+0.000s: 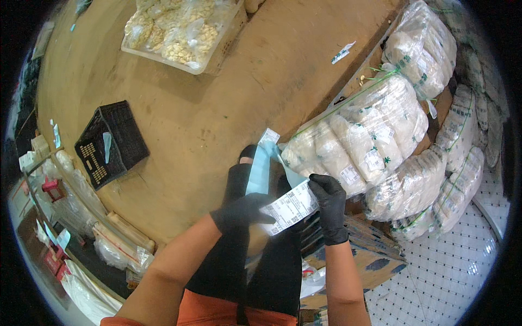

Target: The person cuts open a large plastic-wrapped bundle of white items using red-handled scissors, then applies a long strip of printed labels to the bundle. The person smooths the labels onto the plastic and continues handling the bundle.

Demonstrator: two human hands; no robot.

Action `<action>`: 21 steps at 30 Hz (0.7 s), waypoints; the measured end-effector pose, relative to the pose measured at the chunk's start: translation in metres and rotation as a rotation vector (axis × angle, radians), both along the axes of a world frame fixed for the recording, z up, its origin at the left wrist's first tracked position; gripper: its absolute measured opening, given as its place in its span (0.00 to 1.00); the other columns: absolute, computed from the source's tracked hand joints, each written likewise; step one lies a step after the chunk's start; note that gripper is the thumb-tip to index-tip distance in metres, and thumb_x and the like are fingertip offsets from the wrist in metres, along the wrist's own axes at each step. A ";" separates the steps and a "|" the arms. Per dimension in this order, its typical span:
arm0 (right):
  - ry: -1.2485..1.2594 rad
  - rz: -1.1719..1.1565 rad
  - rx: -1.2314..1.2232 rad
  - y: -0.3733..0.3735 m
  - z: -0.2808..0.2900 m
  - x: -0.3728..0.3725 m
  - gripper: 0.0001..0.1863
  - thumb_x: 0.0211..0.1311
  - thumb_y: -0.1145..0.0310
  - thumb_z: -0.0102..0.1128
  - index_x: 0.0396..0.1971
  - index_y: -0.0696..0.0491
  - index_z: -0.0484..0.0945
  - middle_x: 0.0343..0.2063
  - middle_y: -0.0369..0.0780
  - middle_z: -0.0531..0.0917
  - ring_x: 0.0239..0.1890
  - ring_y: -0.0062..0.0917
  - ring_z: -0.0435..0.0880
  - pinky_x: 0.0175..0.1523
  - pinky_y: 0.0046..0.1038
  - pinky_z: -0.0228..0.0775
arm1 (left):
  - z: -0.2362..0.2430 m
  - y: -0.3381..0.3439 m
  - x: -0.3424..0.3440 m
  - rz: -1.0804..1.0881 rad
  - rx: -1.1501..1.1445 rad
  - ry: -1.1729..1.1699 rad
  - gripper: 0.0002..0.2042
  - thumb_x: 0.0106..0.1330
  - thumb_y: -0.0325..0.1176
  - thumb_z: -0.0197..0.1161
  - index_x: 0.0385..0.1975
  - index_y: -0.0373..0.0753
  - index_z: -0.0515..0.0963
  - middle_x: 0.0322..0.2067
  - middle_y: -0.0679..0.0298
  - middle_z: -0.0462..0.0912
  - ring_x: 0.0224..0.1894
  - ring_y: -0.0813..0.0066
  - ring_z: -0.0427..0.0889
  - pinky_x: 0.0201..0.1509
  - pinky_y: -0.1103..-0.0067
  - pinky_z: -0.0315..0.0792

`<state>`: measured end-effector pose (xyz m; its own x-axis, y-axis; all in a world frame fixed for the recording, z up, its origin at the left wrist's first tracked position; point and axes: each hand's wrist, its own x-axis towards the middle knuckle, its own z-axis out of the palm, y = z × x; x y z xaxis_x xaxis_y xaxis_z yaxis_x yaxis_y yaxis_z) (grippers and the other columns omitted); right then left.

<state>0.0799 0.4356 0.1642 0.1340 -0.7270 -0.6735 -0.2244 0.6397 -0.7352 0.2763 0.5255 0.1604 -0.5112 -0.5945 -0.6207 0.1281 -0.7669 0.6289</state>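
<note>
A strip of white printed labels (289, 209) is stretched between my two black-gloved hands in front of my legs. My left hand (242, 211) is closed on the strip's lower left end, thumb over its edge. At the upper right end, the fingers of my right hand (329, 202) pinch the same strip. Light blue backing paper (260, 173) loops up behind it, with another label (269, 136) at its top. Just beyond my right hand lies a wrapped bundle of pale plastic-packed bags (356, 127), tied with green string and bearing several small labels.
A black plastic crate (112, 142) lies on the brown floor (179, 130) at left. A clear bin (198, 69) of bagged pale pieces stands at the far side. More wrapped bundles (421, 49) line the right, beside white tiles (435, 277). A cluttered shelf (81, 201) borders the left.
</note>
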 end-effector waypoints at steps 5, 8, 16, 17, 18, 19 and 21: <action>0.136 0.027 -0.046 -0.013 0.012 0.013 0.14 0.52 0.71 0.55 0.39 0.60 0.73 0.36 0.41 0.77 0.38 0.23 0.75 0.45 0.23 0.64 | 0.005 0.011 0.004 0.096 0.013 -0.041 0.16 0.49 0.27 0.63 0.39 0.33 0.72 0.34 0.61 0.77 0.37 0.75 0.73 0.43 0.78 0.67; 0.035 0.055 0.051 -0.010 0.019 0.015 0.15 0.54 0.68 0.52 0.39 0.61 0.72 0.38 0.42 0.77 0.40 0.24 0.74 0.46 0.23 0.64 | 0.007 0.015 0.005 0.085 -0.040 -0.109 0.18 0.48 0.30 0.64 0.40 0.33 0.71 0.35 0.58 0.77 0.37 0.72 0.74 0.43 0.78 0.67; 0.014 0.645 -0.222 0.010 0.001 0.010 0.15 0.59 0.70 0.46 0.44 0.60 0.70 0.43 0.44 0.74 0.48 0.27 0.69 0.54 0.26 0.57 | -0.002 0.028 -0.004 0.091 -0.084 -0.175 0.24 0.48 0.30 0.65 0.46 0.32 0.67 0.39 0.59 0.74 0.42 0.75 0.70 0.48 0.78 0.64; -0.042 0.703 -0.226 0.008 0.008 0.017 0.14 0.58 0.70 0.47 0.42 0.60 0.71 0.41 0.43 0.75 0.46 0.27 0.71 0.52 0.26 0.59 | -0.002 0.029 -0.004 0.090 -0.096 -0.188 0.25 0.48 0.30 0.65 0.47 0.32 0.65 0.40 0.58 0.73 0.43 0.74 0.69 0.49 0.78 0.64; 0.023 0.563 -0.186 0.010 0.013 0.019 0.13 0.58 0.70 0.47 0.41 0.60 0.72 0.39 0.43 0.76 0.44 0.26 0.72 0.51 0.25 0.60 | -0.001 0.030 -0.005 0.089 -0.108 -0.201 0.26 0.48 0.30 0.65 0.48 0.32 0.64 0.41 0.57 0.73 0.45 0.73 0.69 0.50 0.78 0.63; 0.080 0.426 -0.146 0.012 0.018 0.021 0.13 0.58 0.69 0.47 0.39 0.61 0.72 0.37 0.42 0.77 0.42 0.25 0.72 0.49 0.25 0.62 | 0.003 0.027 -0.003 0.089 -0.117 -0.211 0.27 0.48 0.30 0.65 0.48 0.31 0.64 0.42 0.56 0.72 0.45 0.72 0.69 0.50 0.77 0.63; 0.126 0.259 0.013 0.020 0.021 0.018 0.13 0.58 0.68 0.49 0.37 0.61 0.73 0.34 0.41 0.77 0.38 0.24 0.74 0.45 0.24 0.64 | 0.014 0.019 0.001 0.088 -0.136 -0.228 0.28 0.48 0.31 0.65 0.49 0.31 0.63 0.44 0.54 0.72 0.46 0.71 0.69 0.51 0.77 0.63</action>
